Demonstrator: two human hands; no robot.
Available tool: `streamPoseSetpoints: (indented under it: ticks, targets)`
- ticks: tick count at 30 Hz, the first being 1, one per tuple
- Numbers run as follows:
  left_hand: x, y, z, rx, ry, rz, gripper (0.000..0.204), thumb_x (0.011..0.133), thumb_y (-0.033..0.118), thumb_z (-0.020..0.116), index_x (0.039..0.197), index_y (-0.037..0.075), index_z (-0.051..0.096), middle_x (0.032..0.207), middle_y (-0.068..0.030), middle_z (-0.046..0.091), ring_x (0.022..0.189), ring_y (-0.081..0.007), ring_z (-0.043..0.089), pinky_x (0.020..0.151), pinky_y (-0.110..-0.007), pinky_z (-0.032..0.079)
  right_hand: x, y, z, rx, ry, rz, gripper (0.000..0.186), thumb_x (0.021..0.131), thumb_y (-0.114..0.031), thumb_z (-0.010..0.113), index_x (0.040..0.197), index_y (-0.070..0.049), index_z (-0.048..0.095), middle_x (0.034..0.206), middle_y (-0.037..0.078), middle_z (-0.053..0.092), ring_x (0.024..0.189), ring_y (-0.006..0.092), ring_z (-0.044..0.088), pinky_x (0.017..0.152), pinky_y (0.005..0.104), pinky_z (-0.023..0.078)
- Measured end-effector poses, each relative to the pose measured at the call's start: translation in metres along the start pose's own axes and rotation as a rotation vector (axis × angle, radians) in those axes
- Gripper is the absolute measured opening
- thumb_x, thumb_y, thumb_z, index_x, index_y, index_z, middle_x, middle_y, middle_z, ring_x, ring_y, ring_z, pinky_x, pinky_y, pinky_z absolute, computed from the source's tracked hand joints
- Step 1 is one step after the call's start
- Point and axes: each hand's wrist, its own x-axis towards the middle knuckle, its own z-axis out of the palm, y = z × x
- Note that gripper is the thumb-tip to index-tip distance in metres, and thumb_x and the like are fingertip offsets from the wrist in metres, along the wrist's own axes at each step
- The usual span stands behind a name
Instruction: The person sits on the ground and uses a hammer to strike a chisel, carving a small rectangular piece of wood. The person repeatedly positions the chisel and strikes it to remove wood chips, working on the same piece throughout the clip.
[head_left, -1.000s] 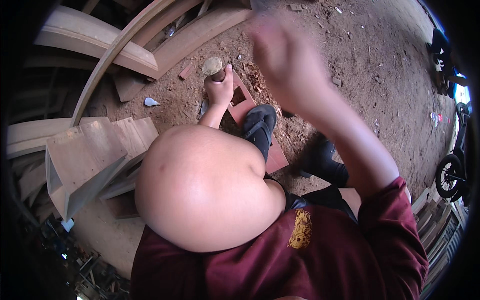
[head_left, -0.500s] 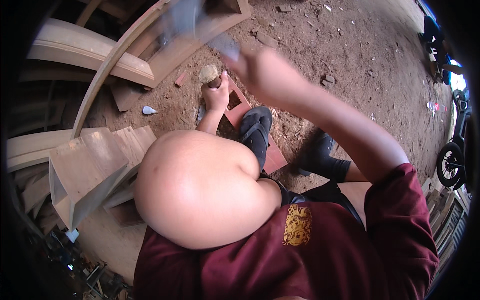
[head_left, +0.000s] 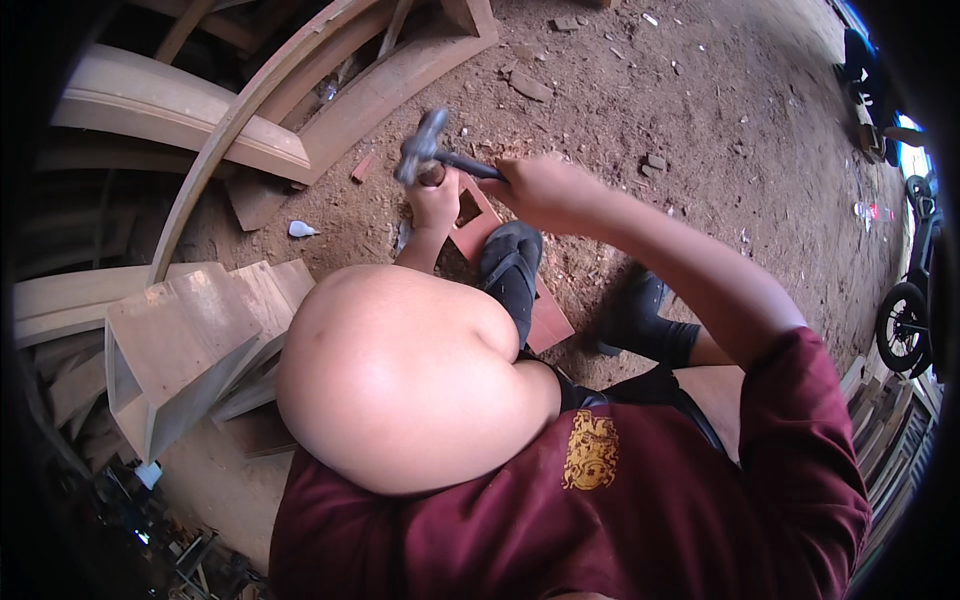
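Observation:
My right hand (head_left: 548, 193) is closed round the dark handle of a hammer (head_left: 422, 150), whose grey metal head is slightly blurred. The head lies over the top of a chisel (head_left: 432, 177); I cannot tell whether they touch. My left hand (head_left: 434, 207) grips the chisel's wooden handle, holding it roughly upright, its blade hidden from sight. Beneath is a reddish wooden board (head_left: 478, 240) on the ground, with a rectangular hole cut beside my left hand. My sandalled, dark-socked foot (head_left: 512, 255) rests on this board, which shows again behind the heel.
Curved wooden frames (head_left: 215, 130) stand at the upper left, with box-like wooden pieces (head_left: 185, 335) nearer me. A small white bottle (head_left: 301, 229) lies on the dirt floor (head_left: 690, 130) among chips and scraps. At the far right stands a two-wheeler (head_left: 903, 325) near stacked planks.
The hammer has come down from its blurred, raised position to the chisel's top, my right hand lowering with it. My left hand stays around the chisel.

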Motion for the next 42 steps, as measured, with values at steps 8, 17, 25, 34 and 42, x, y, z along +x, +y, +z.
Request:
streamPoseSetpoints:
  ticks: [8, 17, 25, 34, 42]
  targets:
    - [0.026, 0.000, -0.001, -0.053, 0.068, -0.275, 0.033, 0.086, 0.017, 0.069, 0.060, 0.007, 0.051, 0.054, 0.0007, 0.052, 0.045, -0.0090, 0.049, 0.044, -0.027, 0.038, -0.018, 0.073, 0.062, 1.201, 0.114, 0.267, 0.041, 0.102, -0.045, 0.037, 0.077, -0.012, 0.038, 0.055, -0.005, 0.032, 0.041, 0.0061, 0.030, 0.036, 0.0256, 0.028]
    - [0.044, -0.014, 0.017, 0.001, -0.094, -0.268, 0.034, 0.087, 0.014, 0.068, 0.058, 0.010, 0.049, 0.052, 0.0021, 0.050, 0.040, -0.0069, 0.044, 0.039, -0.026, 0.032, -0.043, 0.089, 0.079, 1.267, 0.056, 0.391, 0.042, 0.101, -0.048, 0.038, 0.078, -0.013, 0.039, 0.055, -0.005, 0.033, 0.040, 0.0068, 0.031, 0.035, 0.0261, 0.029]
    - [0.048, -0.017, 0.023, 0.036, -0.051, -0.236, 0.032, 0.085, 0.017, 0.070, 0.060, 0.008, 0.052, 0.052, 0.0013, 0.051, 0.039, -0.0081, 0.047, 0.038, -0.026, 0.035, -0.056, 0.077, 0.091, 1.288, 0.009, 0.365, 0.042, 0.102, -0.047, 0.038, 0.077, -0.013, 0.038, 0.054, -0.005, 0.032, 0.039, 0.0071, 0.030, 0.035, 0.0263, 0.030]
    - [0.044, -0.003, 0.026, 0.042, 0.039, -0.318, 0.032, 0.084, 0.017, 0.072, 0.061, 0.008, 0.051, 0.053, 0.0009, 0.051, 0.040, -0.0086, 0.046, 0.038, -0.026, 0.036, -0.082, 0.071, 0.112, 1.232, 0.007, 0.325, 0.042, 0.103, -0.045, 0.037, 0.078, -0.012, 0.040, 0.054, -0.003, 0.035, 0.040, 0.0090, 0.033, 0.037, 0.0270, 0.032]
    - [0.023, 0.020, -0.027, -0.594, 0.233, -0.291, 0.018, 0.089, 0.005, 0.060, 0.081, 0.006, 0.044, 0.056, 0.0010, 0.044, 0.042, -0.0089, 0.039, 0.042, -0.027, 0.034, -0.083, 0.102, 0.117, 1.322, -0.017, 0.476, 0.039, 0.102, -0.042, 0.040, 0.078, -0.011, 0.038, 0.055, -0.004, 0.033, 0.041, 0.0079, 0.031, 0.037, 0.0266, 0.030]
